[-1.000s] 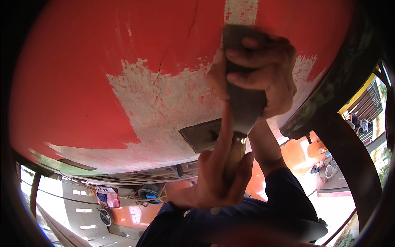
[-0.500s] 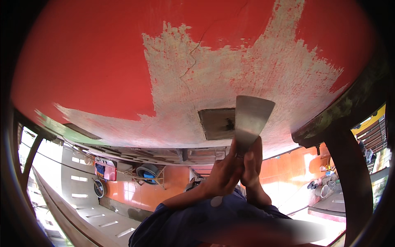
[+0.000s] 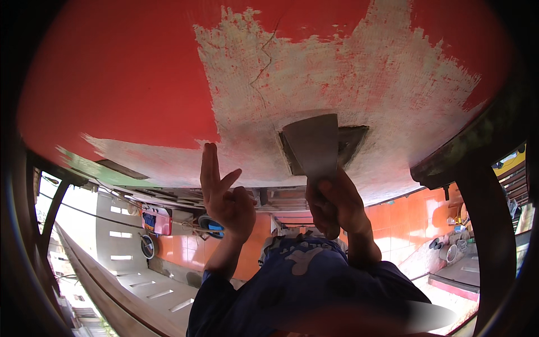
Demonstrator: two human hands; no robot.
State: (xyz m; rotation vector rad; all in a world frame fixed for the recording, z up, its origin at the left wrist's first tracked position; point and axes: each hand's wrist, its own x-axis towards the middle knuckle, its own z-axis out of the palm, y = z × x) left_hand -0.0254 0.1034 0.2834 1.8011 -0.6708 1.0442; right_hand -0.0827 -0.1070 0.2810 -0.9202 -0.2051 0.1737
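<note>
I look up at a red painted ceiling (image 3: 123, 84) with a large scraped whitish patch (image 3: 348, 84) and a thin crack running through it. My right hand (image 3: 337, 208) grips the handle of a wide metal scraper (image 3: 313, 145). Its blade lies against the ceiling over a dark rectangular recess (image 3: 351, 140). My left hand (image 3: 223, 196) is raised beside it, off the tool. Its index and middle fingers point up toward the edge of the scraped patch, and it holds nothing. Dark blue sleeves (image 3: 314, 281) cover both my forearms.
A dark curved beam (image 3: 477, 168) borders the ceiling on the right. Orange tiled walls (image 3: 410, 219), a white concrete ledge (image 3: 140, 281) and hanging items, one pink (image 3: 157, 222), show beyond the ceiling's edge. A green painted strip (image 3: 90, 165) runs along the left rim.
My left hand has come off the scraper and now stands apart with fingers raised. The scraper has slid across the recess, and my view has shifted so the scraped patch fills more of the frame.
</note>
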